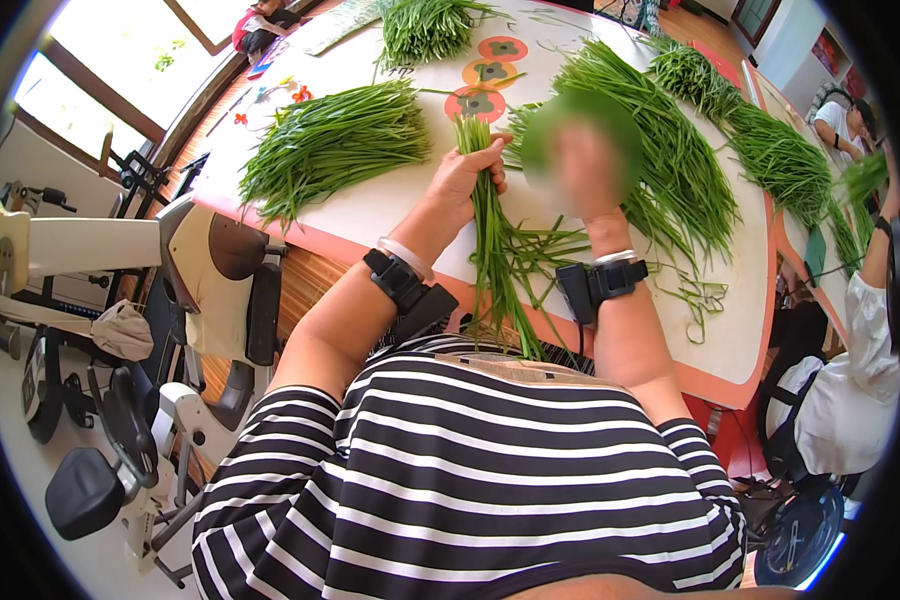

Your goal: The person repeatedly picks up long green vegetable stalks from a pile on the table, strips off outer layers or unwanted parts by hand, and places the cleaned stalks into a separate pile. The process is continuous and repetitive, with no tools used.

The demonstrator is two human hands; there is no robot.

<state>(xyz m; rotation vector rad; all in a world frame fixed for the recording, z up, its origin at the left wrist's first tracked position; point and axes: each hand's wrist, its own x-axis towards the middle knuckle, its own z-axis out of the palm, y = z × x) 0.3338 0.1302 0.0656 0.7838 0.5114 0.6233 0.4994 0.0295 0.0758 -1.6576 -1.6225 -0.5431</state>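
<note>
My left hand (472,178) is closed round a bunch of garlic chives (488,245) near its pale stem ends. The stems point away from me, and the long green leaves hang toward my lap over the table's near edge. To the right, my right hand (585,172) is raised beside a large chive pile (660,140); a blur covers its fingers, so I cannot tell whether it holds anything. Another chive pile (335,145) lies left of my left hand. Loose chive leaves (703,298) are scattered on the near right of the table.
The white table (440,195) has a pink border and round flower prints. More chives (425,30) lie at its far side, others (780,155) at far right. Exercise equipment (210,270) stands close on the left. A person in white (850,390) is at the right; another person (260,30) is far left.
</note>
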